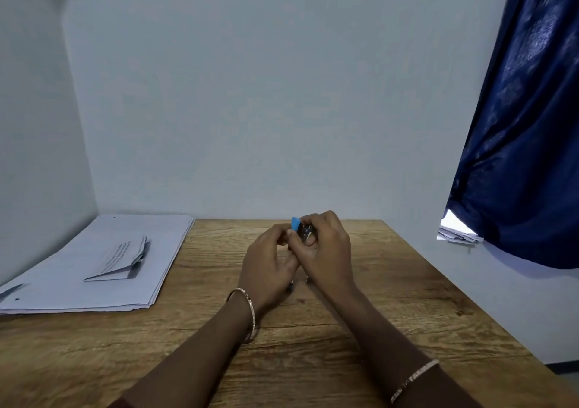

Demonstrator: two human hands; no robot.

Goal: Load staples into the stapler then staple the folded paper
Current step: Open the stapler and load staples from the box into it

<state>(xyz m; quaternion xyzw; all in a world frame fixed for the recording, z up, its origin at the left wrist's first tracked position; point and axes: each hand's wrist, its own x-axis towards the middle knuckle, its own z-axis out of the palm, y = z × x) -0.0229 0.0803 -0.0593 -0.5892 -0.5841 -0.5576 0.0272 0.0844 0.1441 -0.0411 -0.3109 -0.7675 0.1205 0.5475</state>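
Note:
A small stapler with a blue top and dark metal body is held above the middle of the wooden table. My left hand grips it from the left with curled fingers. My right hand curls over it from the right, fingers pinching its metal part. Most of the stapler is hidden by both hands, and no staples can be made out. The folded paper, white with printed lines, lies on a stack of sheets at the left.
A stack of white sheets covers the table's left side, against the corner of the walls. A dark blue curtain hangs at the right, over a pile of papers on a ledge.

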